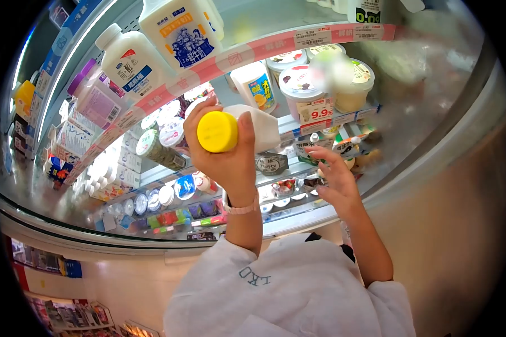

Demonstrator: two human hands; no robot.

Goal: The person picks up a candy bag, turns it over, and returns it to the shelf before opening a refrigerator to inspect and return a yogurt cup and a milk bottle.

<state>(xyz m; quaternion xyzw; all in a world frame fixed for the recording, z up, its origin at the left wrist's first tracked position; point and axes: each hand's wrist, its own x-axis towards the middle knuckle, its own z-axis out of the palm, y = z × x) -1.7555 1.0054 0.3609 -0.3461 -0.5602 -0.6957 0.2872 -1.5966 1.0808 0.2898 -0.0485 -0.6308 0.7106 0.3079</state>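
Observation:
My left hand (230, 168), a band around its wrist, is wrapped around a white plastic bottle (266, 128). The bottle's yellow cap (217, 132) faces up toward me, and its body points into the chilled case. To the right, my right hand (334, 182) holds nothing; its fingers are apart and slightly bent in front of the lower shelves. Just beyond the held bottle stands a white container with a blue and yellow label (254, 87). Beside it are round lidded tubs (302, 84) above a 9.9 price tag (315, 111).
On the upper left shelf stand large milk bottles (183, 36) and a purple-capped bottle (95, 92). A pink shelf strip (247, 51) runs across the case. Small tubs and packets (171, 194) fill lower shelves. The case's front rim (152, 244) curves before me.

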